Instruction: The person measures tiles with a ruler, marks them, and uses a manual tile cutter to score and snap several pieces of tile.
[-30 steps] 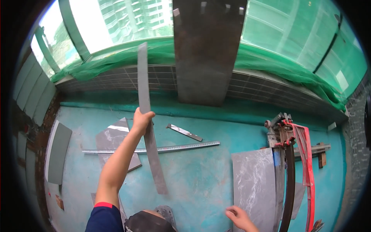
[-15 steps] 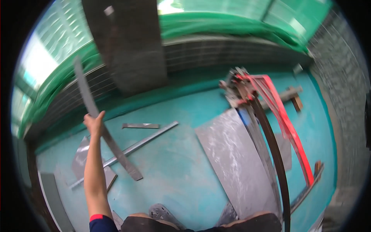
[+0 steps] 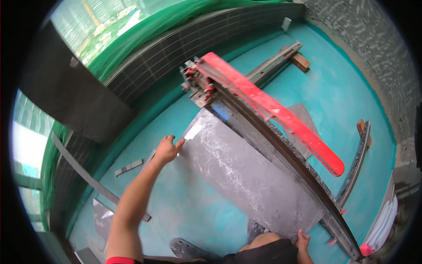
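Observation:
A large grey marble-patterned tile (image 3: 246, 163) lies along the rail of a manual tile cutter (image 3: 272, 141) with a red beam. My left hand (image 3: 165, 150) is at the tile's far left corner, fingers apart, with the thumb beside the edge; firm contact is unclear. At the tile's near end, my right hand (image 3: 303, 243) grips the edge, thumb on top and fingers partly hidden below. A long narrow grey tile strip (image 3: 85, 174) stands tilted at the left, its upper end by the green netting and its lower end behind my left forearm.
Small offcuts (image 3: 129, 168) and a broken tile piece (image 3: 102, 218) lie on the turquoise floor at left. A dark panel (image 3: 74, 83) leans against the low wall. Wooden blocks (image 3: 300, 62) and metal rails lie beyond the cutter. White bags (image 3: 382, 224) sit at lower right.
My left hand has let go of the long strip and moved right to the large tile. My right hand has come into view at the tile's near end. The view has turned right.

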